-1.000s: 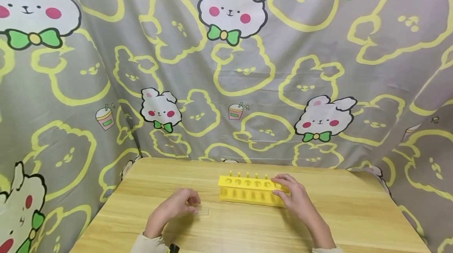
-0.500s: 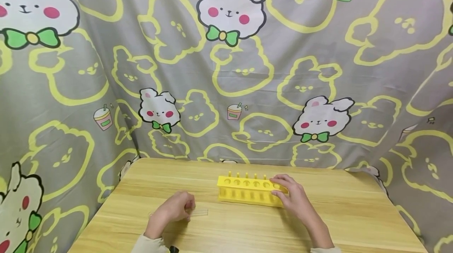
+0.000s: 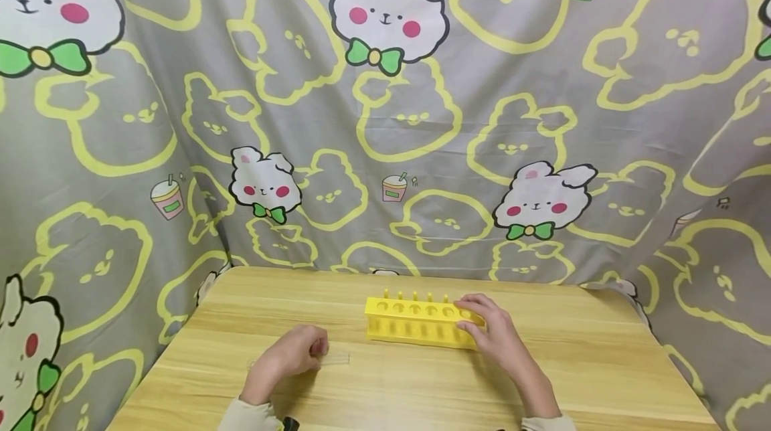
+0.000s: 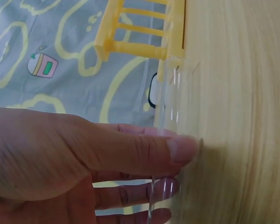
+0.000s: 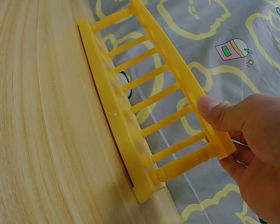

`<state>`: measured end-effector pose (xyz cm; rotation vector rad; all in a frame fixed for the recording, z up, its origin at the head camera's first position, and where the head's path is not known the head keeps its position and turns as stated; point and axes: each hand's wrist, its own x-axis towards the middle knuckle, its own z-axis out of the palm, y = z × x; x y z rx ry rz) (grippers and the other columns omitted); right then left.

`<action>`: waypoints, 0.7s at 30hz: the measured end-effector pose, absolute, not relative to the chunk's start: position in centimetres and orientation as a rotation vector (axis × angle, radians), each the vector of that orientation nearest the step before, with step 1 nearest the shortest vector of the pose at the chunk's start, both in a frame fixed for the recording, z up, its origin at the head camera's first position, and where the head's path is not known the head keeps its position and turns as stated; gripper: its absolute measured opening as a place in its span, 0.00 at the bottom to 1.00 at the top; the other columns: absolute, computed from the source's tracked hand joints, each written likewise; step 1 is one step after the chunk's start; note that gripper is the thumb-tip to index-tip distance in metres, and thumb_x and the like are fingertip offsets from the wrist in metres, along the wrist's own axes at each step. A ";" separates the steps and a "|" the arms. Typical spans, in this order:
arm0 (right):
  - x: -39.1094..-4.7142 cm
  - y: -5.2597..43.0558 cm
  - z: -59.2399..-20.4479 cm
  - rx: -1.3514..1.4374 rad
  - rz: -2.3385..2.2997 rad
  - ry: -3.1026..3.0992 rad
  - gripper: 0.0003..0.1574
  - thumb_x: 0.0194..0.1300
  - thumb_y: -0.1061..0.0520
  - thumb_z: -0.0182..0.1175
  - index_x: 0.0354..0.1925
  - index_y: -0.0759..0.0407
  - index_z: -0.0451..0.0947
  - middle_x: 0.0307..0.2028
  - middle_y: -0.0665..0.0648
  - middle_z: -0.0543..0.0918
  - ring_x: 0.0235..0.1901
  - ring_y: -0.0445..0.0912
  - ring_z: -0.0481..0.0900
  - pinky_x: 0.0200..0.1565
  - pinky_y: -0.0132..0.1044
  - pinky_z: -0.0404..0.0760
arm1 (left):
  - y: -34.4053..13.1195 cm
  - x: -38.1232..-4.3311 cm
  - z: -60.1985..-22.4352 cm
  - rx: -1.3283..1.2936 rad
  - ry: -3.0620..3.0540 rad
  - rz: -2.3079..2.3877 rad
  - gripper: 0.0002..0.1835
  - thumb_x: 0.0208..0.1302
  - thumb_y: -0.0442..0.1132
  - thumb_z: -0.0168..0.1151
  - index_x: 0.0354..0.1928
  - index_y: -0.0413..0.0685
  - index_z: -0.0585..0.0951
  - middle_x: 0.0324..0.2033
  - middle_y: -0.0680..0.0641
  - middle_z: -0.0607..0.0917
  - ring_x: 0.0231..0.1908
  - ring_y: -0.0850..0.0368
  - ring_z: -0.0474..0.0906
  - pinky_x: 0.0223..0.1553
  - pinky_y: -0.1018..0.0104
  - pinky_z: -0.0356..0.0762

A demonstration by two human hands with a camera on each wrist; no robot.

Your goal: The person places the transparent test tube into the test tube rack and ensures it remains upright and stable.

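Observation:
A clear glass-like test tube lies sideways low over the table, and my left hand pinches it. In the left wrist view the thumb is on the near side of the tube, with the fingers behind it, seen partly through it. To the right stands a yellow test tube rack, upright, with a row of holes along its top and short pegs behind. My right hand grips the rack's right end; in the right wrist view its thumb presses on the top bar.
The wooden table holds the rack and tube. A grey curtain with rabbit drawings hangs behind the table's back edge and along both sides.
My left hand has drawn slightly left and its fingers have closed in on the tube. The right hand stays on the rack. The head view has shifted a little.

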<state>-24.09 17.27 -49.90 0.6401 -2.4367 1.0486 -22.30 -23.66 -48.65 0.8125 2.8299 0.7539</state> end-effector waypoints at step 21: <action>-23.9 17.2 -49.9 0.634 1.037 -2.455 0.24 0.57 0.69 0.74 0.53 0.64 0.85 0.52 0.60 0.83 0.53 0.57 0.83 0.55 0.53 0.83 | -23.2 -22.8 -46.5 0.810 3.013 1.017 0.11 0.59 0.24 0.73 0.36 0.46 0.82 0.30 0.55 0.83 0.33 0.61 0.81 0.34 0.64 0.84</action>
